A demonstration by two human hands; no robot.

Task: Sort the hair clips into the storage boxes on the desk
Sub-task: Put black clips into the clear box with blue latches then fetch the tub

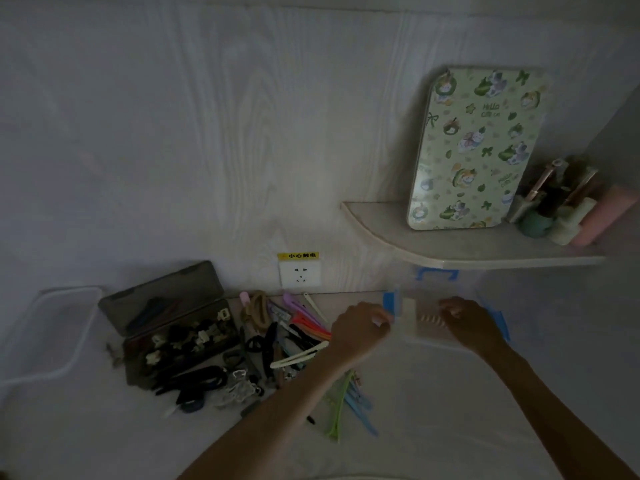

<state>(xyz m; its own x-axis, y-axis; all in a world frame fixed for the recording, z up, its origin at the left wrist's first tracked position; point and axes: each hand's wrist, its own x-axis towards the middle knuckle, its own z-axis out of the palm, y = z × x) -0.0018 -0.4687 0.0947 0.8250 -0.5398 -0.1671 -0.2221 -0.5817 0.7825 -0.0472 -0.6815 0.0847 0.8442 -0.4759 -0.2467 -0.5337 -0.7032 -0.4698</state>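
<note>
"Hello" shows on one green tin (479, 147). We curl our left hand (358, 327) and right hand (469, 322), each grip clamped on one clear box (433, 336).

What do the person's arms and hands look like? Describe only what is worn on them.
Both forearms are bare up to the frame edge, with no sleeves in view. The left hand and right hand wear no gloves. No watch, bracelet or ring shows, though the dim picture could hide small ones.
</note>
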